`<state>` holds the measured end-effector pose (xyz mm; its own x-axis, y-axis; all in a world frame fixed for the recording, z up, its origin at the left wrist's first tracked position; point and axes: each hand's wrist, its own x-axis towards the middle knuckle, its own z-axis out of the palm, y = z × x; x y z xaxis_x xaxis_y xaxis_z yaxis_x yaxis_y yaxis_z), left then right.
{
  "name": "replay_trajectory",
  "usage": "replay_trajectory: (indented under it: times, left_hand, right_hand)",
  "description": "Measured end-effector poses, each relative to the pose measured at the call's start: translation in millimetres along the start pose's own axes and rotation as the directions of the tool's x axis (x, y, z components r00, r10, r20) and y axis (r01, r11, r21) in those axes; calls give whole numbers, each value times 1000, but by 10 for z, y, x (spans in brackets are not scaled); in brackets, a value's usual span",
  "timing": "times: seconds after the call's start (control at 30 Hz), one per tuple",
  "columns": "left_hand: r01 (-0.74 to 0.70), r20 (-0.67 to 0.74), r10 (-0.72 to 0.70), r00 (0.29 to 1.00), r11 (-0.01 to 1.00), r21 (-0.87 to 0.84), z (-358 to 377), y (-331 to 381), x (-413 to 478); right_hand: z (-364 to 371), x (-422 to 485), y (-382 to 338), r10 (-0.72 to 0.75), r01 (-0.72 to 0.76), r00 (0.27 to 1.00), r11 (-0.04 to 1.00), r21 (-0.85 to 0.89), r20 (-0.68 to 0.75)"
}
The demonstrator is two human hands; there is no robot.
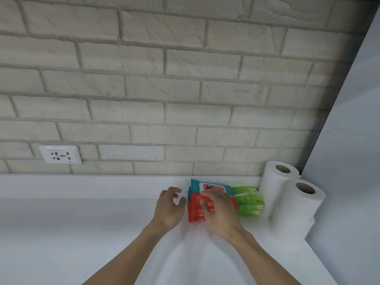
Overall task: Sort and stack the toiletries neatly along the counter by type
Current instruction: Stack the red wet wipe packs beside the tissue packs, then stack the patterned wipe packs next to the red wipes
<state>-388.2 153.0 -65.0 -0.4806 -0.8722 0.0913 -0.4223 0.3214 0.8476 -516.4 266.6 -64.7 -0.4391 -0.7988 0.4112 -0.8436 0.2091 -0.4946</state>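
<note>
Looking down on a white desk (82, 223) against a pale brick wall. In the far right corner, two white paper rolls (298, 206) upright and touching; just left of them, stacked green packs (249, 202); next, red and teal wipe packs (195, 214) piled against those. Right hand (221, 210) flat on the red pile, grip loose, fingers spread, pressing rather than clasping. Left hand (170, 206) just beside the pile's left edge, grip slack, holding nothing. Looks close to done: three types in a row, only squaring the last pile left.

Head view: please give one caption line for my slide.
Right hand rests on red-and-teal wipe packs, left hand close beside them, next to green packs and two paper rolls.
</note>
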Motion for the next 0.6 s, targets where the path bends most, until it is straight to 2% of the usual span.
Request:
replay_trajectory:
  times: [0.33,0.6]
  left_hand:
    - [-109,-75,115,991,991,70,-774,-343,-693]
    - [-73,-176,100,979,986,153,-1376,-822,-1153]
  right_hand:
    - [75,-297,-707,-72,45,979,989,140,190]
    - [354,-563,-1310,-162,95,930,973,210,330]
